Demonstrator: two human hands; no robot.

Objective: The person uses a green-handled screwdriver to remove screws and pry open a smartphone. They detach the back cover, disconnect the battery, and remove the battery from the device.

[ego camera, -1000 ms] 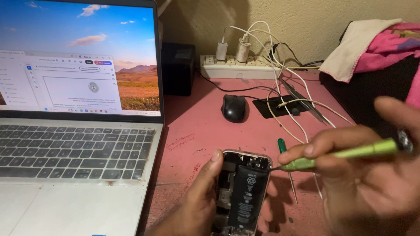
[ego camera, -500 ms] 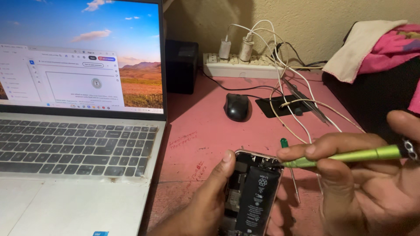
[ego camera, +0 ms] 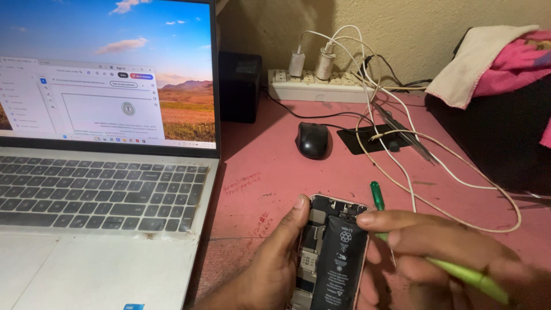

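1. the left hand [ego camera: 275, 270] grips the opened phone [ego camera: 330, 258] by its left edge, thumb at the top corner, the black battery [ego camera: 340, 261] facing up.
2. the right hand [ego camera: 453, 258] is closed around a green screwdriver [ego camera: 465, 274], fingertips over the phone's upper right corner.
3. this looks like screw work near that corner; the tip itself is hidden.
4. a second green tool [ego camera: 376, 195] lies just above the right hand's fingers.

A pink table [ego camera: 270, 172] with office and repair things on it.
On the table stood an open laptop [ego camera: 103, 189] at the left, a black box [ego camera: 240, 86] and a white power strip [ego camera: 318, 89] by the wall. A black mouse [ego camera: 313, 139], white cables [ego camera: 402, 172], a black pad [ego camera: 367, 140] and a green screwdriver [ego camera: 376, 195] lay between.
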